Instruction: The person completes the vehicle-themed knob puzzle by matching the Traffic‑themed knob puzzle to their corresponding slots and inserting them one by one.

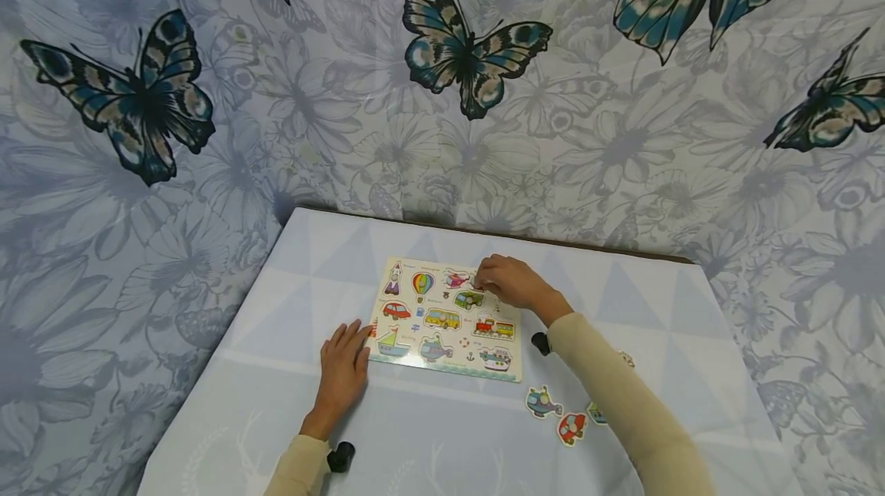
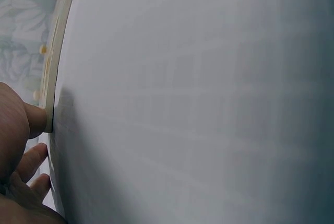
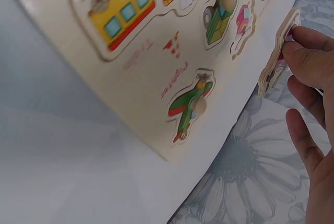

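A wooden peg puzzle board (image 1: pixel 459 365) with vehicle pictures lies on the table. My left hand (image 1: pixel 343 369) rests at its near left corner, fingers extended; in the left wrist view the thumb touches the board's edge (image 2: pixel 52 88). Above the board's far right part, my right hand (image 1: pixel 510 279) pinches a puzzle piece (image 3: pixel 271 62) between thumb and fingers. That piece is tilted nearly edge-on, with some pink showing, so its picture is mostly hidden. Below it lies the pink helicopter picture (image 3: pixel 242 20). A green plane piece (image 3: pixel 190 104) and a green truck piece (image 3: pixel 222 10) sit in the board.
Right of the board lie a submarine piece (image 1: pixel 542 402) and a red car piece (image 1: pixel 571 428). Another piece (image 1: pixel 596 414) is partly covered by the right sleeve, and one more (image 1: pixel 626 358) shows beyond that sleeve. A butterfly-patterned wall (image 1: pixel 442 166) stands behind the table (image 1: pixel 276 373).
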Available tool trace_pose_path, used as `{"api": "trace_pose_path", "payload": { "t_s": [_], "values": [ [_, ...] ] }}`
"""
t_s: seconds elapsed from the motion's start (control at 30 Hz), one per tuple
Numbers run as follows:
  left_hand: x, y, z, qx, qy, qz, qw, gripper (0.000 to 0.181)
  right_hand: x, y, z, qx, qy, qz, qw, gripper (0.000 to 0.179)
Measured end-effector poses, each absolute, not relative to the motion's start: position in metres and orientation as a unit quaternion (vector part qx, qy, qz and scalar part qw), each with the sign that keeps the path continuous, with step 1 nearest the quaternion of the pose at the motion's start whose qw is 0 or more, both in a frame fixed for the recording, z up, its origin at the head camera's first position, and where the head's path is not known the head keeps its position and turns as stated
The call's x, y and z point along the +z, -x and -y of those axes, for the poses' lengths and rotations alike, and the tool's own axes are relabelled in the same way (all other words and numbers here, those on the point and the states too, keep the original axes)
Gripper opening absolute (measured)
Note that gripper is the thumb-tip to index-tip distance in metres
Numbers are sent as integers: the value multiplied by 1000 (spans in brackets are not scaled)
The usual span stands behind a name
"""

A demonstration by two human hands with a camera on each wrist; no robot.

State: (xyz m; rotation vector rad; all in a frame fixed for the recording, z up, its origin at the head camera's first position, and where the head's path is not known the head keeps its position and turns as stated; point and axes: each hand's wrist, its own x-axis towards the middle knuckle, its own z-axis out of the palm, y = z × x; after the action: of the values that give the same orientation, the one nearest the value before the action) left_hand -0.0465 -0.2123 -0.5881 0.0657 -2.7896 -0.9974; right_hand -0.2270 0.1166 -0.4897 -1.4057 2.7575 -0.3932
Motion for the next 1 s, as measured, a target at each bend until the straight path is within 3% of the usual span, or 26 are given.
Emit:
{"api": "trace_pose_path", "payload": {
  "t_s": [0.3, 0.7, 1.0],
  "values": [
    [-584, 48, 209, -336, -25, 939, 72, 40, -498, 237, -99, -123, 450, -884, 5, 13],
    [-583, 46, 213, -332, -22, 938, 101, 40, -506, 245, -75, -107, 432, -894, 48, 17],
    [-585, 45, 212, -332, -19, 937, 109, 39, -511, 249, -64, -86, 432, -897, 47, 16]
  ]
}}
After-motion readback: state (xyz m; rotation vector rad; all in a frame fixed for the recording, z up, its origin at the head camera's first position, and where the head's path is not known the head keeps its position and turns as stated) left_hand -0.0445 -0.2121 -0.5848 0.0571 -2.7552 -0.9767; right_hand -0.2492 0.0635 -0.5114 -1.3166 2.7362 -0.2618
